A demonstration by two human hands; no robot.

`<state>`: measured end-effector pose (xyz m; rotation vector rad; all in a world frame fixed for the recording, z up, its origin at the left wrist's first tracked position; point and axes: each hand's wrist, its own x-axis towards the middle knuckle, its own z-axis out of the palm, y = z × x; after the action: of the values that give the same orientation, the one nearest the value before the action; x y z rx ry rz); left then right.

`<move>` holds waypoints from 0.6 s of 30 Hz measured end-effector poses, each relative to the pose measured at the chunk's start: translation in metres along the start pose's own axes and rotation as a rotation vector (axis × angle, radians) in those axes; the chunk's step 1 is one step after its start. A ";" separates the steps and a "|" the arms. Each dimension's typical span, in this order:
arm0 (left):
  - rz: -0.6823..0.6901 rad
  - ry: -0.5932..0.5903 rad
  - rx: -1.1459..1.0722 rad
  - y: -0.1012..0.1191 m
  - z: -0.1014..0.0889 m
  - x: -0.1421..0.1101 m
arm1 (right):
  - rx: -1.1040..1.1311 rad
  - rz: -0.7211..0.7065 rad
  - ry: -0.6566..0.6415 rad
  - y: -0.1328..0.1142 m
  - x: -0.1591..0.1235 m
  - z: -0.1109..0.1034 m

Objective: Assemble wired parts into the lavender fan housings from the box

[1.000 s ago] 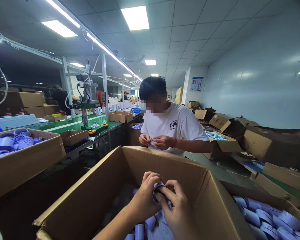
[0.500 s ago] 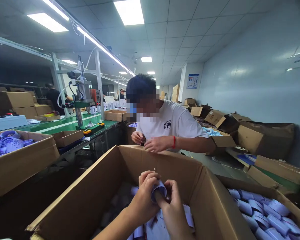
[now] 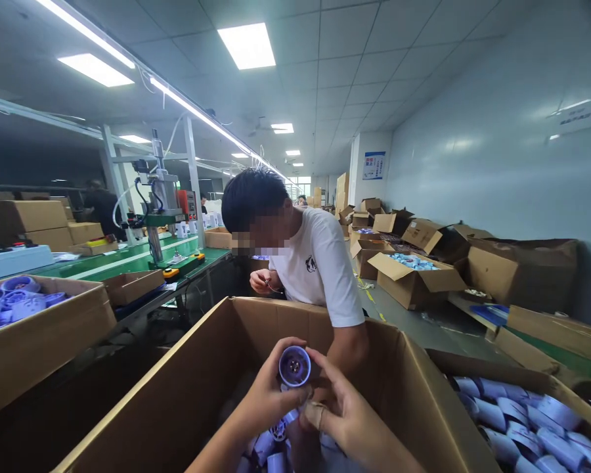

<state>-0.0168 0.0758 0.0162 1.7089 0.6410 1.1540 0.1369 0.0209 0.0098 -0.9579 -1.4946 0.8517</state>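
Cyl: lilac cyl. [image 3: 295,366], plastic-looking, w/ round mouth
Rim: thin, smooth, paler than the inside; seen approx. full circle
Inside: darker purple, w/ small shiny bits nr ctr., too small to ID
Pose: open end twd the wearer's view; depth & far end hidden behind rim
Grip: up in L hand [image 3: 270,383], fingers arched over top, thumb below; R hand [image 3: 343,402] has index tip at cyl.'s R side, contact unclear
Place: over the carton [image 3: 436,401], btwn its L & R edges, below far edge in view
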 end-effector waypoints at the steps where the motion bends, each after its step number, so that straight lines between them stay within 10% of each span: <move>1: -0.031 -0.062 -0.086 0.000 -0.002 -0.001 | -0.026 0.003 -0.040 -0.001 0.000 -0.002; 6: -0.081 -0.225 -0.244 0.002 -0.004 -0.007 | -0.172 -0.040 0.022 0.006 0.001 0.005; 18: -0.045 0.018 0.050 0.003 0.009 0.005 | -0.433 -0.302 0.049 0.037 0.008 0.002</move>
<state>-0.0067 0.0754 0.0200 1.7189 0.7214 1.1312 0.1389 0.0438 -0.0208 -1.0179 -1.7632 0.2890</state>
